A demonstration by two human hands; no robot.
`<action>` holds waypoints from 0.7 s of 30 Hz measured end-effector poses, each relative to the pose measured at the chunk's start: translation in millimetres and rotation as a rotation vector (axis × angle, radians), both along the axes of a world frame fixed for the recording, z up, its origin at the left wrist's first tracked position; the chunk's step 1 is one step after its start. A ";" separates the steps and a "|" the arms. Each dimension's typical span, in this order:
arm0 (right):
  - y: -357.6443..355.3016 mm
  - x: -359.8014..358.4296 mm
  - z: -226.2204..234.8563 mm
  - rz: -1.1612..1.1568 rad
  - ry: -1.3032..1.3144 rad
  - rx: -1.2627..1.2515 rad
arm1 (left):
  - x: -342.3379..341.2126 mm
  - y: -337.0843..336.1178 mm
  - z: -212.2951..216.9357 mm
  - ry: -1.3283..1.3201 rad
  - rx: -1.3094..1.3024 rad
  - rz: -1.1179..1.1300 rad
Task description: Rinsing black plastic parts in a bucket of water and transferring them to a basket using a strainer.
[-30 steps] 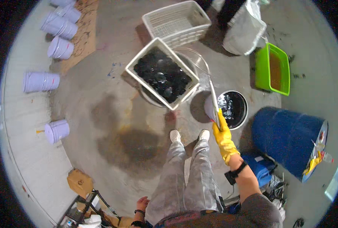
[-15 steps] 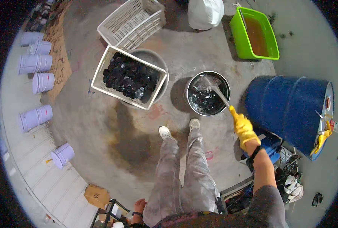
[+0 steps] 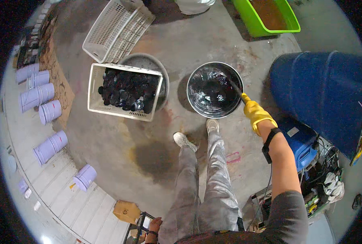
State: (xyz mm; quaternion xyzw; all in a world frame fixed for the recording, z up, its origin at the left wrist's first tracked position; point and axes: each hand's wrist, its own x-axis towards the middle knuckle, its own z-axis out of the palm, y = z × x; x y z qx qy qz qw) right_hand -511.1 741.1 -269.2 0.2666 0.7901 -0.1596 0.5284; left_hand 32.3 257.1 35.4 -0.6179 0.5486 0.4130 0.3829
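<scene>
The right hand (image 3: 256, 114), in a yellow rubber glove, is closed around the end of a thin rod (image 3: 234, 87) that slants down into the steel basin (image 3: 197, 106) just ahead of it. The basin holds dark, glossy liquid and sits on the concrete floor (image 3: 148, 162) directly in front of the person's 2 shoes. The left hand (image 3: 153, 224) hangs low and behind, at the near edge of the view beside a dark metal frame; whether it grips the frame or only rests there cannot be told.

Risks, as I judge them: the basin stands right at the toes, so a hard sweep of the rod could slop dark liquid over the rim onto the shoes, or a shifted foot could knock the basin. The floor behind the right hand shows a dark wet-looking patch, which could be slippery.

Further out to the left of the right hand, a white crate (image 3: 126, 91) full of black pieces rests over a grey tub. Beyond it lies an empty white basket (image 3: 116, 30). A blue drum (image 3: 323, 93) stands close on the right, a green tray (image 3: 270, 18) farther off.
</scene>
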 end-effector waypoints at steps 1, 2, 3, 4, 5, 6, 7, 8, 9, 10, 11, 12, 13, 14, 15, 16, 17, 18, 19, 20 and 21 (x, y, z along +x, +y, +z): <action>-8.3 18.9 -7.2 -0.073 -0.025 -0.037 | 18.1 -14.5 -1.9 0.086 0.010 0.118; -11.3 39.2 -11.5 -0.147 -0.051 -0.052 | 28.6 -20.5 -5.8 0.171 0.041 0.235; 6.1 45.4 -16.0 -0.229 -0.073 -0.039 | 25.0 -18.1 -11.7 0.168 0.065 0.228; -10.6 48.2 -6.4 -0.229 -0.082 -0.050 | 21.7 -16.9 -5.4 0.194 0.064 0.004; -32.9 54.5 3.8 0.000 -0.006 -0.114 | 18.7 -15.3 1.1 0.215 0.063 -0.219; -51.6 53.4 22.9 0.224 0.077 -0.169 | 11.4 -14.4 5.2 0.212 0.060 -0.223; -53.5 47.6 35.6 0.220 0.078 -0.155 | -2.5 -6.3 0.4 0.111 0.040 -0.160; -57.5 43.7 46.1 0.189 0.099 -0.171 | -12.1 0.5 -1.9 0.008 0.013 -0.096; -58.6 42.8 51.4 0.158 0.118 -0.190 | -14.4 3.7 -3.7 0.007 0.018 -0.099; -53.6 45.6 46.0 0.156 0.116 -0.185 | -16.4 6.8 -5.2 0.024 0.030 -0.057; -44.2 51.2 32.9 -0.369 0.090 -0.343 | -18.5 8.8 -6.3 0.041 0.042 -0.015; -42.7 56.4 21.4 -0.895 0.055 -0.508 | 2.5 -3.1 -4.1 0.041 0.029 -0.015; -36.8 66.0 0.5 -1.098 0.023 -0.718 | 41.5 -24.1 -10.6 0.182 0.028 -0.115; -58.4 66.3 1.7 -1.090 -0.003 -0.756 | 66.1 -36.4 -6.9 0.308 0.006 -0.212; -62.8 73.5 10.6 -1.226 -0.037 -0.729 | 58.2 -24.6 -4.2 0.301 0.002 -0.201; -51.1 78.2 20.3 -1.371 -0.047 -0.676 | 31.9 -5.2 -6.7 0.171 0.021 -0.070; -32.0 79.9 24.0 -1.179 -0.062 -0.705 | 5.3 9.8 -8.7 0.042 0.038 0.050; -29.5 79.9 22.5 -1.179 -0.068 -0.716 | 5.2 8.6 -5.4 0.044 0.026 0.049; -26.6 79.6 21.4 -1.337 -0.188 -0.818 | 4.7 7.8 -3.5 0.063 0.023 0.048; -26.5 79.8 19.7 -1.491 -0.314 -0.918 | 4.4 6.7 -0.4 0.083 0.021 0.046; -37.3 81.5 30.3 -1.430 -0.174 -0.855 | 1.5 8.8 4.5 0.081 0.009 0.047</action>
